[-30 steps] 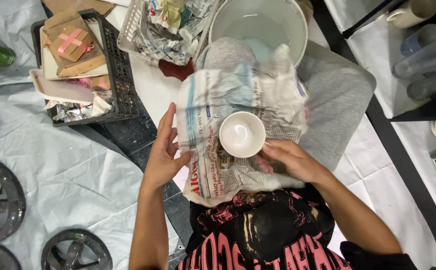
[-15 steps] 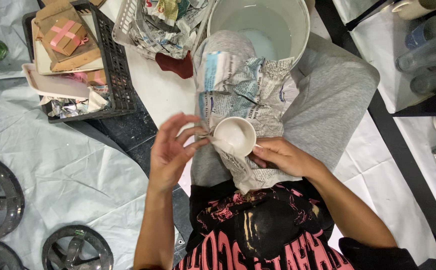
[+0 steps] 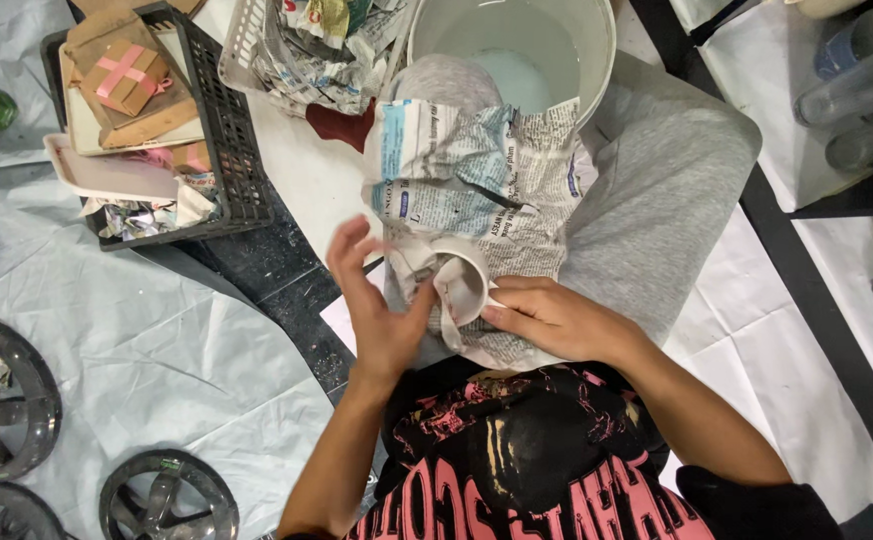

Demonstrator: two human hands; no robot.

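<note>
Head view, read from left to right: at the far left, dark round wheel-like parts (image 3: 2,400) lie on a pale plastic sheet (image 3: 157,360) covering the floor; above them a black crate (image 3: 232,150) holds flat cardboard pieces and a small brown box crossed with pink ribbon (image 3: 129,75); a white basket (image 3: 247,45) stuffed with crumpled newspaper stands just beside the crate; a white bucket (image 3: 597,60) sits at top centre, beyond the person's grey-clad knees. The left hand (image 3: 382,310) is spread wide, fingers apart, palm pressed against a fold of newspaper sheet (image 3: 487,190) at the left flank of the white cup (image 3: 462,285); its grip is not clamped around anything, only flat contact with paper. The cup lies on its side on the sheet in the lap, mouth turned toward the left hand, long axis running roughly left to right, a paper edge tucked across the rim. The right hand (image 3: 557,320) is closed on the cup's right side, where the base lies, through the paper; thumb and fingers pinch there. Both hands touch the bundle; the right hand carries the cup, while the left hand meets it only from the open-mouth side; the loose bulk of the sheet extends away from the body toward the bucket.
</note>
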